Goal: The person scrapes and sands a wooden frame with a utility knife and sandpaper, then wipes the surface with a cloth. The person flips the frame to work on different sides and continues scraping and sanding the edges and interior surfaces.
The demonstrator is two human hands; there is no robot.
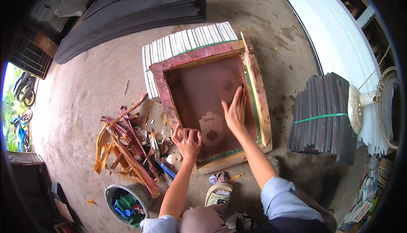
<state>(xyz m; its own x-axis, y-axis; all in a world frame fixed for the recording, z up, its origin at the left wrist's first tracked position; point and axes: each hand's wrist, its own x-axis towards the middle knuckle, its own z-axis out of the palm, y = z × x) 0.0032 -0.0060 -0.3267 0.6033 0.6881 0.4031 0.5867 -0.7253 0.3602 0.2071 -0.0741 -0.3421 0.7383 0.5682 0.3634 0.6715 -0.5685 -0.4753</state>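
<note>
In front of me, tilted slightly, lies a screen printing frame of wood stained pink, its brownish mesh stretched inside. A pale stencil shape shows in the lower part of the mesh. My right hand is laid on the mesh near the right rim, fingers stretched out and holding nothing. With bent fingers, my left hand grips the frame at its lower left side. Under the frame's far edge stands a stack of white sheets tied with green strap.
Crumpled strips of stained tape lie left of the frame, with a blue-handled tool beside them. A bucket of rags stands near my left arm. Black sheets, a strapped dark stack, white sheets and a fan stand around.
</note>
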